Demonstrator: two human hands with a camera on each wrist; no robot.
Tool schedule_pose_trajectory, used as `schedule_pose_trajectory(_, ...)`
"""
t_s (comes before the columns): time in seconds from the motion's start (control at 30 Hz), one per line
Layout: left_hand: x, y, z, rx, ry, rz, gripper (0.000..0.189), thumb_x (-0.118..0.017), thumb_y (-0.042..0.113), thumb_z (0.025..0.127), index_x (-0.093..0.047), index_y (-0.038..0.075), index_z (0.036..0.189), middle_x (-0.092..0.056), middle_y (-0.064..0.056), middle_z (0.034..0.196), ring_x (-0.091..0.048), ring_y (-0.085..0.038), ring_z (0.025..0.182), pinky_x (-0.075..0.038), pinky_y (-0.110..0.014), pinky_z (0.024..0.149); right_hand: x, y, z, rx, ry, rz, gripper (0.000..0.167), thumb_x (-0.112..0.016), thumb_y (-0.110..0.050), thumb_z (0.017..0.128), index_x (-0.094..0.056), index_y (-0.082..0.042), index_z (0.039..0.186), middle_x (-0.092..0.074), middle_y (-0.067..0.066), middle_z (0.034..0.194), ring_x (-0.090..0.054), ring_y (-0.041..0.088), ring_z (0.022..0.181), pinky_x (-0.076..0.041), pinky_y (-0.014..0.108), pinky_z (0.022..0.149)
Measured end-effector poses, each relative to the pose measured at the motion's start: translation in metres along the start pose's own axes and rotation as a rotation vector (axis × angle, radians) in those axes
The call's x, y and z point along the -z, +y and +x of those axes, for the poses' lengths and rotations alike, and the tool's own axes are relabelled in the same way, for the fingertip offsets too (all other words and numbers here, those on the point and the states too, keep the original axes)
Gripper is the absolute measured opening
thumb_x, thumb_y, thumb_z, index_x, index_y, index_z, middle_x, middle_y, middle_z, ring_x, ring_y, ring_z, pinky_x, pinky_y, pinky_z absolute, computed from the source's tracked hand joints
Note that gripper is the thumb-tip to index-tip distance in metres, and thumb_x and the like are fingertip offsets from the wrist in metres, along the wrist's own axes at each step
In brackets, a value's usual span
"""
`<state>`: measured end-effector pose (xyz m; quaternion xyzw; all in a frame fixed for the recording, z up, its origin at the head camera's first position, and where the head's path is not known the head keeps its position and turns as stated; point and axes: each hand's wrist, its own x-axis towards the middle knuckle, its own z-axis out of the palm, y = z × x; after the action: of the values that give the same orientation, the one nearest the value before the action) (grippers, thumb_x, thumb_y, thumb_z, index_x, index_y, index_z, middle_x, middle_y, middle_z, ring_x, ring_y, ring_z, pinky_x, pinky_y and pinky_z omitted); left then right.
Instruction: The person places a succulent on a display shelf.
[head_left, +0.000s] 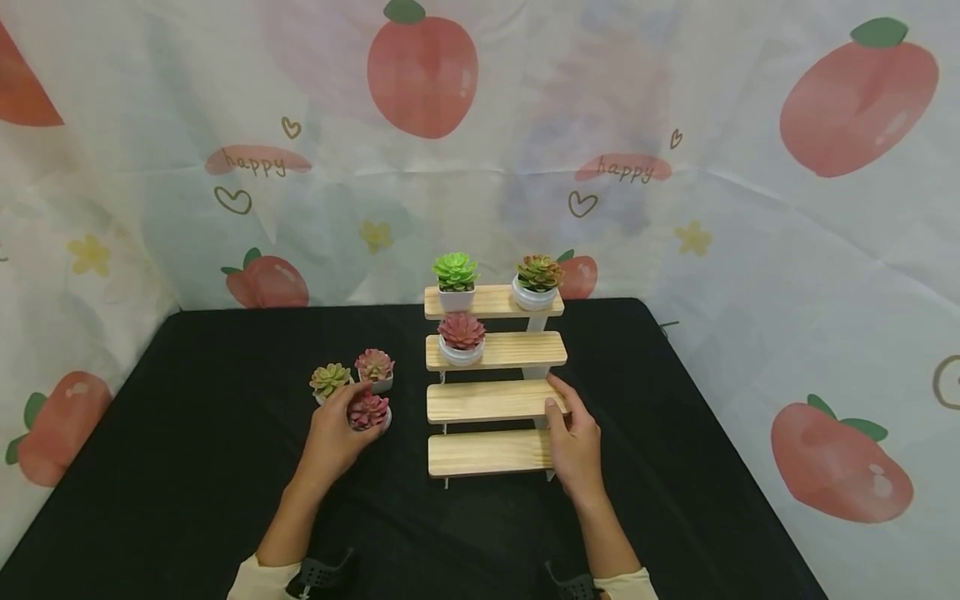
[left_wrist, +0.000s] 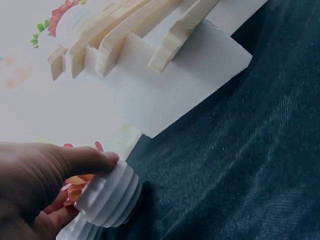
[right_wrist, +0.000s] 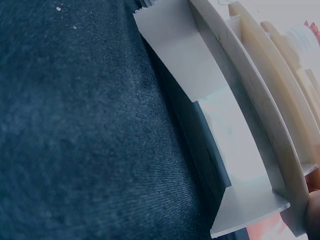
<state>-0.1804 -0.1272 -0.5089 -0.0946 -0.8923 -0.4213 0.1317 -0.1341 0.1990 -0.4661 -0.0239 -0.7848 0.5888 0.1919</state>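
At the left of the head view, my left hand (head_left: 327, 437) grips a potted pink-red succulent (head_left: 368, 410), thumb and fingers at the sides of its ribbed white pot (left_wrist: 115, 197). Close behind it stand a yellow-green succulent (head_left: 330, 380) and a dusty-pink one (head_left: 375, 365), both potted. My right hand (head_left: 577, 446) holds the right end of a four-tier wooden plant stand (head_left: 480, 402), its thumb over the third tier from the top. The top tier bears a bright green succulent (head_left: 455, 273) and a red-green one (head_left: 538, 275). On the second tier sits a pink succulent (head_left: 461, 332) in a round white pot.
A black cloth (head_left: 202, 467) covers the table under everything. Behind and to both sides hangs a pale curtain (head_left: 480, 200) printed with peaches. White side panels (left_wrist: 165, 95) carry the stand's tiers.
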Motion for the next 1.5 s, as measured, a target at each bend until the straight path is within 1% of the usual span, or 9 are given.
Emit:
schedule_pose_trajectory(0.13, 0.000, -0.002, 0.000, 0.012, 0.000, -0.025, 0.065, -0.092, 0.004, 0.077, -0.063, -0.002, 0.135, -0.066, -0.019, 0.120, -0.064, -0.037, 0.109, -0.047, -0.057, 0.099, 0.000, -0.001, 0.000, -0.001, 0.002, -0.002, 0.037, -0.053, -0.001, 0.106, -0.060, 0.001, 0.142, -0.058, 0.021, 0.142, -0.058, 0.033, 0.119, -0.045, 0.048, 0.097)
schedule_pose_trajectory(0.23, 0.001, -0.003, -0.001, 0.022, -0.012, -0.030, 0.067, -0.092, 0.004, 0.076, -0.062, 0.000, 0.136, -0.067, -0.020, 0.124, -0.063, -0.037, 0.113, -0.047, -0.057, 0.100, 0.000, -0.001, 0.000, -0.001, 0.003, -0.003, 0.037, -0.053, -0.001, 0.106, -0.060, 0.000, 0.142, -0.058, 0.021, 0.143, -0.057, 0.034, 0.122, -0.044, 0.049, 0.100)
schedule_pose_trajectory(0.33, 0.001, -0.003, -0.002, 0.034, -0.024, -0.033, 0.068, -0.092, 0.004, 0.076, -0.061, 0.000, 0.137, -0.067, -0.021, 0.124, -0.063, -0.038, 0.114, -0.047, -0.057, 0.101, 0.000, 0.000, -0.001, -0.003, 0.003, -0.002, 0.037, -0.053, -0.001, 0.106, -0.060, 0.000, 0.142, -0.057, 0.021, 0.143, -0.056, 0.034, 0.124, -0.044, 0.050, 0.101)
schedule_pose_trajectory(0.43, 0.002, -0.004, -0.003, 0.058, -0.042, -0.021, 0.068, -0.092, 0.005, 0.077, -0.060, 0.000, 0.137, -0.066, -0.023, 0.125, -0.062, -0.040, 0.116, -0.046, -0.058, 0.101, 0.000, 0.000, -0.001, -0.006, 0.005, -0.003, 0.037, -0.053, -0.001, 0.106, -0.060, -0.002, 0.142, -0.058, 0.021, 0.143, -0.057, 0.034, 0.122, -0.044, 0.048, 0.099)
schedule_pose_trajectory(0.6, 0.003, -0.006, -0.005, 0.116, -0.089, 0.018, 0.070, -0.092, 0.010, 0.078, -0.057, -0.002, 0.137, -0.062, -0.029, 0.130, -0.059, -0.045, 0.121, -0.044, -0.061, 0.102, 0.000, 0.000, -0.001, -0.005, 0.003, -0.007, 0.037, -0.053, -0.002, 0.106, -0.061, -0.003, 0.142, -0.059, 0.020, 0.142, -0.059, 0.033, 0.117, -0.046, 0.046, 0.094)
schedule_pose_trajectory(0.8, 0.003, -0.007, -0.006, 0.160, -0.109, 0.034, 0.069, -0.092, 0.013, 0.078, -0.057, -0.006, 0.135, -0.062, -0.031, 0.129, -0.058, -0.046, 0.121, -0.045, -0.061, 0.102, 0.000, 0.000, -0.001, -0.007, 0.002, -0.004, 0.037, -0.054, -0.002, 0.106, -0.061, -0.003, 0.142, -0.059, 0.020, 0.142, -0.058, 0.033, 0.118, -0.045, 0.045, 0.094)
schedule_pose_trajectory(0.93, 0.003, -0.008, -0.007, 0.170, -0.118, 0.038, 0.070, -0.093, 0.014, 0.077, -0.057, -0.007, 0.132, -0.062, -0.032, 0.127, -0.059, -0.048, 0.120, -0.045, -0.061, 0.100, 0.000, -0.001, -0.002, -0.005, 0.001, -0.005, 0.037, -0.054, -0.002, 0.106, -0.061, -0.003, 0.142, -0.059, 0.020, 0.142, -0.059, 0.032, 0.118, -0.045, 0.044, 0.094)
schedule_pose_trajectory(1.17, 0.003, -0.013, -0.005, 0.174, -0.124, 0.032, 0.071, -0.094, 0.016, 0.077, -0.057, -0.006, 0.133, -0.062, -0.031, 0.129, -0.057, -0.048, 0.122, -0.044, -0.062, 0.102, 0.000, -0.001, -0.001, 0.005, 0.003, -0.021, 0.037, -0.054, -0.001, 0.106, -0.061, -0.004, 0.142, -0.059, 0.019, 0.141, -0.060, 0.032, 0.114, -0.047, 0.043, 0.090)
schedule_pose_trajectory(1.5, 0.003, -0.014, -0.005, 0.170, -0.101, 0.038, 0.070, -0.094, 0.015, 0.077, -0.059, -0.006, 0.133, -0.062, -0.030, 0.130, -0.058, -0.047, 0.122, -0.044, -0.061, 0.102, 0.000, 0.000, -0.001, 0.009, -0.005, 0.009, 0.037, -0.053, -0.001, 0.106, -0.060, -0.002, 0.142, -0.057, 0.022, 0.143, -0.057, 0.035, 0.121, -0.044, 0.050, 0.098)
